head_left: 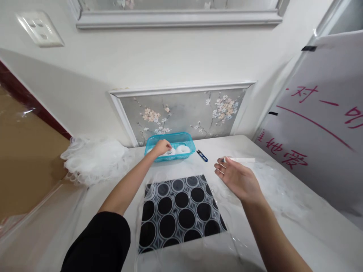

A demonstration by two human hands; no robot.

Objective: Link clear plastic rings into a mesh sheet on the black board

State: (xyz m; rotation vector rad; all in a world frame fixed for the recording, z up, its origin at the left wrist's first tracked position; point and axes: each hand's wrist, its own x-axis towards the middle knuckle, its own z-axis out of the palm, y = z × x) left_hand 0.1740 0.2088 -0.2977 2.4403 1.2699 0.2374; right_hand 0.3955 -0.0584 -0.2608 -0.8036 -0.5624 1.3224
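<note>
My left hand (162,146) reaches into a teal plastic basket (187,136), its fingers pinched at a white ring-shaped roll (170,152). A second white roll (183,149) lies beside it in the basket. At the right, my right hand (237,176) is raised palm up over the table. Its thumb and forefinger pinch a thin white strip (245,160) that points to the right; the other fingers are loosely curled. Between my arms lies a black and grey sheet (181,211) with a pattern of circles, partly covered by clear plastic.
Small blue thread snips (202,155) lie right of the basket. A heap of translucent white rings (95,160) sits at the table's left, and clear, filmy material (283,189) at its right. The wall stands behind; a whiteboard (317,113) with red writing leans at the right.
</note>
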